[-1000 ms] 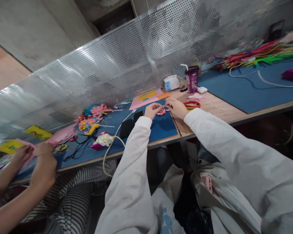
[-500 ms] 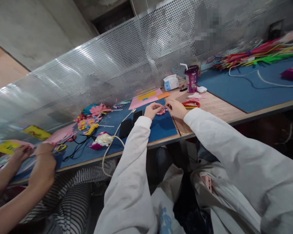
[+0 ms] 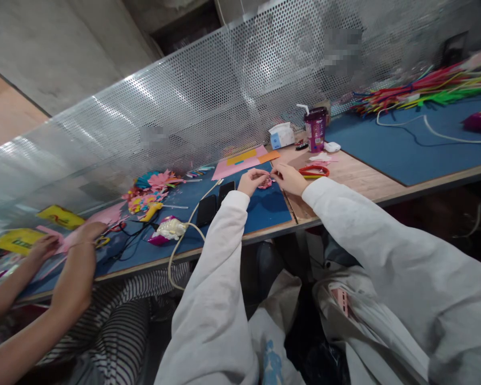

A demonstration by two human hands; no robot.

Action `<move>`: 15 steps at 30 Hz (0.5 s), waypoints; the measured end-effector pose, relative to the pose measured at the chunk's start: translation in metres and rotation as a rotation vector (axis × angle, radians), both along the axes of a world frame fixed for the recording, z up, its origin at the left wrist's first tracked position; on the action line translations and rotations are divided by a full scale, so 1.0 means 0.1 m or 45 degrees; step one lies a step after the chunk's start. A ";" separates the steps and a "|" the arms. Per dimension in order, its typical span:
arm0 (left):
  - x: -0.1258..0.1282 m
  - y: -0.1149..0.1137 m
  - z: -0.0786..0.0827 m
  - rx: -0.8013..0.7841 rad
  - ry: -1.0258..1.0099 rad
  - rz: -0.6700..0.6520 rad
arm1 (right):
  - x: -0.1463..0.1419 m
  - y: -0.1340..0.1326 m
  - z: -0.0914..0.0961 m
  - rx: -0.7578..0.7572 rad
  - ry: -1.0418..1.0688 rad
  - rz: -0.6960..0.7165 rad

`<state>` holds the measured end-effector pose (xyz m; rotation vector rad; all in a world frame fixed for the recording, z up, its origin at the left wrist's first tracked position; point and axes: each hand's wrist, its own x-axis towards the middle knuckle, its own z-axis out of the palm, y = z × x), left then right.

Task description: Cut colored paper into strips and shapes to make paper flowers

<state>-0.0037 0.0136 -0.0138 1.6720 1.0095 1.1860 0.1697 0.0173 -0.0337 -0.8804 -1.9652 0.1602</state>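
Note:
A small pink curled piece [image 3: 266,183], which looks like a paper flower, is held just above the blue mat near the table's front edge. My left hand [image 3: 250,182] is closed in a pinch on its left side. On the other side, my right hand [image 3: 289,179] has its fingertips pinched together at the piece's upper right edge. The fingers hide part of it, and its exact shape is too small to make out. Scissors with red-orange handles [image 3: 314,170] lie on the bare wood right of my right hand.
Two dark phones [image 3: 207,210] and a pale cable lie left of my left hand. Behind are pink paper sheets [image 3: 223,169], a tissue pack [image 3: 281,135] and a purple cup [image 3: 315,130] with a straw. Further left, a co-worker's hands [image 3: 88,233] handle pink paper near paper flowers [image 3: 160,182].
The co-worker's nearer hand has moved right and up across the table, with pink paper in view between the hands. My own hands have hardly moved and still pinch the pink piece.

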 end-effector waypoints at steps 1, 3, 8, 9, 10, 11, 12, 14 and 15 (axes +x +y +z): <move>0.00 0.00 0.00 -0.004 -0.012 -0.003 | 0.00 0.00 0.01 0.003 0.015 0.001; 0.00 -0.01 0.00 -0.019 -0.028 -0.004 | 0.02 0.01 0.02 0.014 0.045 -0.008; 0.02 -0.03 0.01 -0.106 0.010 -0.038 | 0.04 0.01 0.06 0.013 0.077 -0.075; 0.02 -0.03 0.01 -0.120 0.016 -0.045 | 0.04 0.00 0.07 0.004 0.070 -0.087; 0.02 -0.03 0.01 -0.134 0.022 -0.054 | 0.04 -0.01 0.07 -0.004 0.056 -0.098; 0.03 -0.04 0.01 -0.146 0.026 -0.062 | 0.03 -0.03 0.08 -0.009 0.037 -0.113; 0.03 -0.04 0.01 -0.153 0.030 -0.067 | 0.03 -0.05 0.08 -0.013 0.013 -0.137; 0.03 -0.04 0.00 -0.144 0.043 -0.066 | 0.01 -0.10 0.10 -0.018 -0.048 -0.207; 0.03 -0.04 0.00 -0.128 0.055 -0.059 | 0.00 -0.12 0.10 -0.018 -0.084 -0.248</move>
